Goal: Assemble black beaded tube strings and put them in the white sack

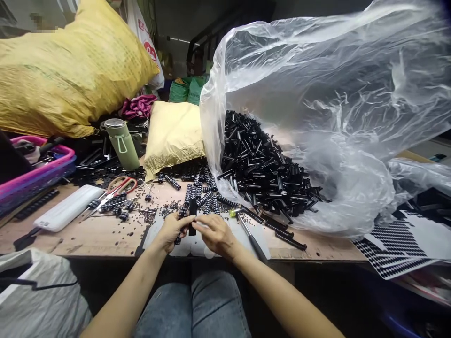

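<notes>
My left hand [171, 231] is closed, its thumb and fingers pinching a narrow black strip [192, 211] that stands roughly upright before me. A black rod with white dots [177, 240] shows below its fingers; whether they grip it I cannot tell. Thumb and fingertips of my right hand [216, 236] are pinched at the strip's right side. Just beyond both hands, several dotted black rods [205, 199] lie on a pale mat [158, 232], with tiny dark rings scattered around. A small hammer [248, 234] with a yellow-green head lies right of my right hand.
Black plastic pieces [260, 164] spill from a large clear bag [352, 197] on the right. Scissors [114, 195], a white oblong case [68, 208] and a green flask [123, 145] stand or lie left. Behind is a yellow package [176, 134]. Patterned sheets [398, 244] overhang the right edge.
</notes>
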Action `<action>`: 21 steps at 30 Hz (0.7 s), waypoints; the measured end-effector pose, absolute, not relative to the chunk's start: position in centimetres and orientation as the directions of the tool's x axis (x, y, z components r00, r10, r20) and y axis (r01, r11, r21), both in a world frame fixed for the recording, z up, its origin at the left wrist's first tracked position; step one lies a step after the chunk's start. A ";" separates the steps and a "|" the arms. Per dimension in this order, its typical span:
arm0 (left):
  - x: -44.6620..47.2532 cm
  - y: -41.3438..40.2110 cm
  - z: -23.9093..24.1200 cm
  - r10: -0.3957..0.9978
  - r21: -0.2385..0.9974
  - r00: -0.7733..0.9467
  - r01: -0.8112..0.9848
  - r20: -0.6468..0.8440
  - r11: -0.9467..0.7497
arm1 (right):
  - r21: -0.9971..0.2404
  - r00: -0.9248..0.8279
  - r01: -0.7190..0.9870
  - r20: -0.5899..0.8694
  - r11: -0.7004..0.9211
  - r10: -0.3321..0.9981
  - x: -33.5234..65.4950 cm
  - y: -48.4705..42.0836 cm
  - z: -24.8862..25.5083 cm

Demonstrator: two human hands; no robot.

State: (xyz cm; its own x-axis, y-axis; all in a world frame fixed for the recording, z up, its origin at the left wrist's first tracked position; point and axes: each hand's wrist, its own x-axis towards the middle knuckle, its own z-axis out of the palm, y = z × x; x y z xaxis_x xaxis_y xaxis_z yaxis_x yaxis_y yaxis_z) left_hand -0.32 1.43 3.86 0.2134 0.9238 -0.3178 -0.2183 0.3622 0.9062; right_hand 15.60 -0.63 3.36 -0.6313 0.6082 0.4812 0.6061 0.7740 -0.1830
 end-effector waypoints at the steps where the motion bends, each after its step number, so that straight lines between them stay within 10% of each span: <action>1: -0.3 1.3 3.8 0.935 0.921 0.180 -0.195 -0.306 0.338 | -0.231 -0.573 0.655 0.469 0.720 0.672 15.2 -0.8 3.6; 11: -0.9 -0.1 4.5 0.954 0.888 0.222 -0.370 -0.200 0.272 | -0.572 -0.418 0.639 0.304 0.514 0.856 14.7 -1.3 5.6; 21: 0.1 -1.1 4.7 0.947 0.800 0.158 -0.508 -0.279 0.320 | -0.635 -0.438 0.449 0.457 0.629 0.774 12.7 -2.6 5.2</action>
